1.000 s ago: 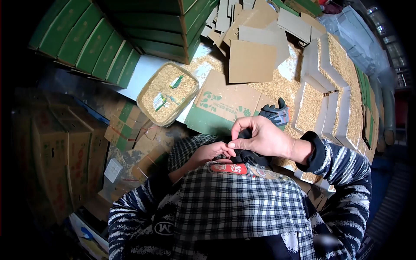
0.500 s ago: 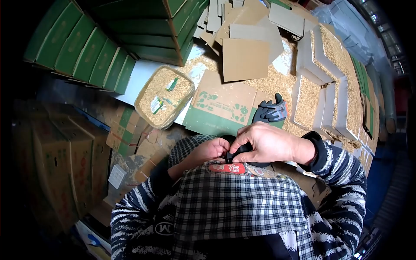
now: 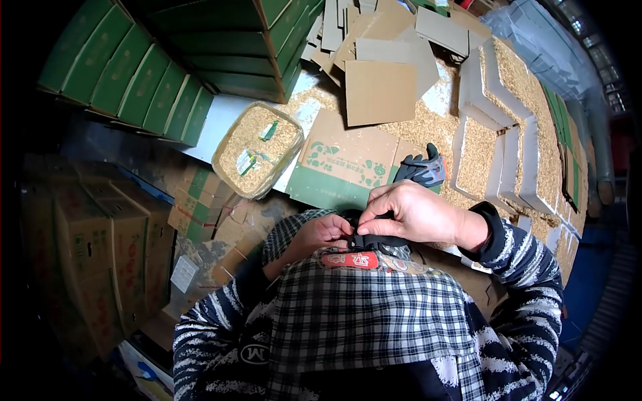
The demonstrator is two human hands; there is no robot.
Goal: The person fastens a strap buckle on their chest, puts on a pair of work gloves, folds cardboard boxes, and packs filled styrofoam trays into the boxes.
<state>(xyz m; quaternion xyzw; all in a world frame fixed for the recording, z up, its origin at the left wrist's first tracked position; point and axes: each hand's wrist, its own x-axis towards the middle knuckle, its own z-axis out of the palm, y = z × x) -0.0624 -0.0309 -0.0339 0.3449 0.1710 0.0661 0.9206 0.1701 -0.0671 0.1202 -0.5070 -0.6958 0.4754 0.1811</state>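
Close to my body, over the front of a checked apron [image 3: 374, 301], both hands meet at a black strap-like item [image 3: 380, 244]. My right hand [image 3: 420, 212] pinches it from above with thumb and forefinger. From the other side, my left hand [image 3: 322, 234] has its curled fingertips against its left end. The exact kind of this black item cannot be made out, as the fingers cover part of it. Just below lies a red patch [image 3: 349, 259] with white characters on the apron. Beyond my right hand, a pair of grey-black work gloves [image 3: 422, 168] rests on the table.
A clear-walled tub [image 3: 257, 144] of wood shavings with green-white packets stands left of a flattened carton [image 3: 344, 157]. Shavings-filled boxes [image 3: 476, 157] line the right. Green boxes [image 3: 144, 87] are stacked at the left, brown cartons [image 3: 97, 247] lower down. Cardboard sheets [image 3: 380, 93] lie behind.
More of the black item now shows below my right fingers, stretched to the right. My right hand has shifted slightly up and right; the view has moved a little.
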